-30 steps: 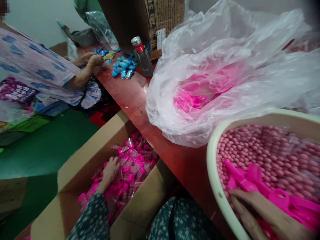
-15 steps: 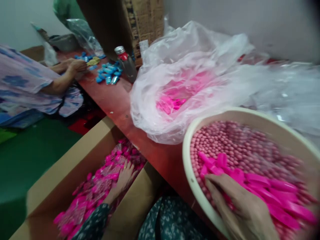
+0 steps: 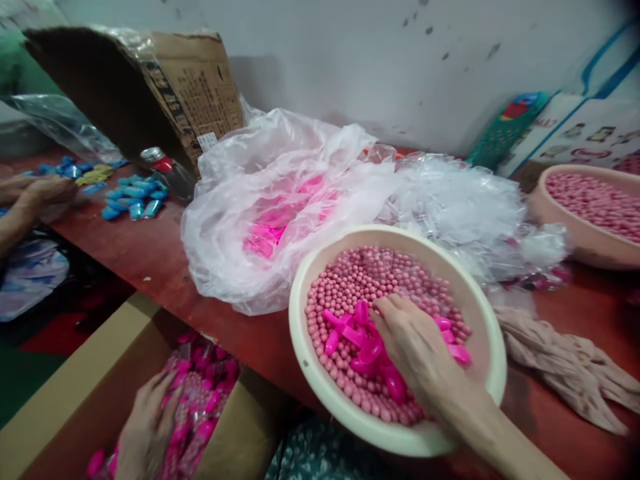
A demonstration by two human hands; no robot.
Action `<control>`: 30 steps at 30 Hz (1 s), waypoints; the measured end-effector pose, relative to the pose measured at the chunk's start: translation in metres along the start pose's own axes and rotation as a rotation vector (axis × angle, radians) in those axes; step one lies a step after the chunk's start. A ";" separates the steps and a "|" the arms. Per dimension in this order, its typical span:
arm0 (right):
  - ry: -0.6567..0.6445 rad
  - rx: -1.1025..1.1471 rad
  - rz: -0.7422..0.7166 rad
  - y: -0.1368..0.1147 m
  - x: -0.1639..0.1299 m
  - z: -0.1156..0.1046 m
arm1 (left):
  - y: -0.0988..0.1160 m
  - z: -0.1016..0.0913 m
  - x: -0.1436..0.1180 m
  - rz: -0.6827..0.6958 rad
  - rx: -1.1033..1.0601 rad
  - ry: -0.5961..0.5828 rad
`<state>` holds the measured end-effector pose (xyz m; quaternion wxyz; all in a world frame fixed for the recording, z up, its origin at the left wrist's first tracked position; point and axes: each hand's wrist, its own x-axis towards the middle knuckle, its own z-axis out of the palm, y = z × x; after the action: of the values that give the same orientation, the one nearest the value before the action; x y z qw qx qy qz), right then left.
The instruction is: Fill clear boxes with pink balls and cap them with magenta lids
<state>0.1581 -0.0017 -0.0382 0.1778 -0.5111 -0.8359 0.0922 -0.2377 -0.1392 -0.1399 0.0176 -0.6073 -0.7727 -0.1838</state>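
My right hand [image 3: 415, 353] lies palm down inside a cream basin [image 3: 296, 320] full of small pink beads [image 3: 380, 273]. Its fingers curl into a heap of bright pink plastic pieces [image 3: 350, 333] lying on the beads; whether they grip any is hidden. Below the red table [image 3: 150, 257], my left hand [image 3: 147, 427] rests flat with fingers spread on pink filled packets [image 3: 213, 387] in an open cardboard box [image 3: 65, 393].
A clear plastic bag [image 3: 240, 267] holding more pink pieces lies behind the basin, beside a heap of clear wrappers [image 3: 450, 200]. A second basin of beads [image 3: 575, 240] and a beige cloth [image 3: 565, 360] sit at right. A co-worker's hand [image 3: 45, 190] works near blue packets [image 3: 135, 197] and a bottle [image 3: 167, 170].
The view has swung right and up, bringing the whole basin and a second one into sight. My right hand stays on the pink pieces; my left hand stays in the box.
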 end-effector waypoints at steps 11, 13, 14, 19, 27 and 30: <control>0.067 0.053 0.052 -0.010 0.026 0.029 | 0.237 -0.043 0.156 0.761 -0.320 -0.028; 0.100 0.110 0.090 -0.008 0.024 0.028 | 0.250 -0.019 0.172 0.836 -0.289 -0.127; 0.117 0.145 0.110 -0.007 0.023 0.025 | 0.253 -0.008 0.177 0.863 -0.281 -0.155; 0.181 0.376 0.236 0.002 0.029 0.003 | 0.247 0.017 0.185 0.948 -0.290 -0.235; 0.228 0.717 0.402 0.013 0.036 -0.008 | 0.255 0.016 0.191 0.771 -0.481 -0.396; 0.246 0.792 0.431 0.015 0.035 -0.006 | 0.268 0.008 0.191 0.633 -0.603 -0.503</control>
<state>0.1578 0.0364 -0.0306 0.4339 -0.5729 -0.5838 0.3777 -0.0330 0.0935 -0.0292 -0.2904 -0.8154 -0.4436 -0.2323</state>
